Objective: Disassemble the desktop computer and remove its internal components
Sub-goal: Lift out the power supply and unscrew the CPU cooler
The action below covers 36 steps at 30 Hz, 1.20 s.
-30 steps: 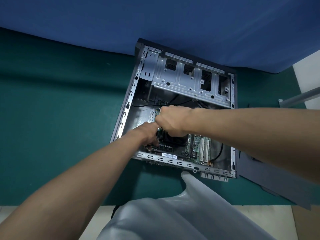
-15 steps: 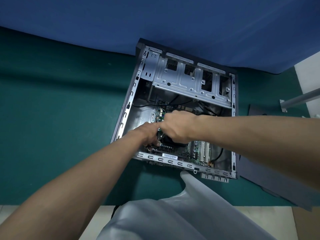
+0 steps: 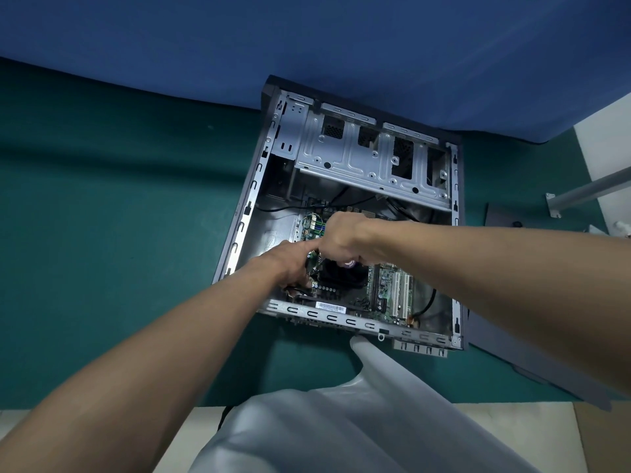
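lying on its side on the teal tabletop (image 3: 119,233), the desktop case (image 3: 327,317) has its open face turned up. that is likely why it was laid this way: the motherboard (image 3: 386,285) sits flat at the bottom and both arms can come straight down onto it. its dark side panel (image 3: 495,356) lies off to the right on the tabletop, clear of the work. the drive cage (image 3: 358,158) at the far end looks bare of drives, though its bays are partly in shadow.

the right grip (image 3: 341,238) is clenched round a lilac-ended handle (image 3: 350,264), which shows under the fist just above the black cooler (image 3: 345,281). i take it for a screwdriver, held so that its tip can reach a fastening near the cooler's left corner, but the tip is hidden. the left grip (image 3: 288,264) reaches down beside the cooler's left edge and touches the right fist, probably to steady the tool or the part. whether its fingers pinch anything i cannot tell.

the step in hand looks like freeing the cooler, with the board and the black cable (image 3: 428,302) yet to come out.
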Available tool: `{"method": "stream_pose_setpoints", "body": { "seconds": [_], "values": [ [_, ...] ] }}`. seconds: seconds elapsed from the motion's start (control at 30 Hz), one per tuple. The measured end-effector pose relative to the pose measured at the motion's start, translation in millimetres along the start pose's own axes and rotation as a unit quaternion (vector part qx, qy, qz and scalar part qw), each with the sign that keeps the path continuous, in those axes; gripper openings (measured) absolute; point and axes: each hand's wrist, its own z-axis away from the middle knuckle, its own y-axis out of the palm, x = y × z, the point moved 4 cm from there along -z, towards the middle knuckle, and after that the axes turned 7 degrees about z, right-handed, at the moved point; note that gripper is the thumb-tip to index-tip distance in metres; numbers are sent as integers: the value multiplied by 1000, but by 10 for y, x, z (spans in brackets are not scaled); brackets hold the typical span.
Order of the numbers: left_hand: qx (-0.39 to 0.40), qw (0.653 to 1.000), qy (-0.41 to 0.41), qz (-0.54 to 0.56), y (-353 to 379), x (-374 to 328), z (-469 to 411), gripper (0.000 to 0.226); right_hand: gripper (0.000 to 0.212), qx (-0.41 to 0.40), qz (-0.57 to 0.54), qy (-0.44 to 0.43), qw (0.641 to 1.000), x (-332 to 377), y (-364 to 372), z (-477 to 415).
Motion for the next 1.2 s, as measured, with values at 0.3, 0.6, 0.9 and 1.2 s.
{"method": "stream_pose_setpoints", "body": {
  "seconds": [0.3,0.6,0.9,1.2],
  "values": [
    [3,1000,-18,-11,46,7,-41,36,34,-145,412,-331,836,250,69,327],
    [18,1000,-16,-1,-12,-47,53,76,25,17,-199,75,977,-93,52,50],
    [5,1000,-15,-18,-11,-38,43,52,26,-140,339,-242,898,108,15,252],
    [17,1000,-3,8,-23,-64,67,78,33,-55,38,-52,996,-56,-3,48]
  ]
}}
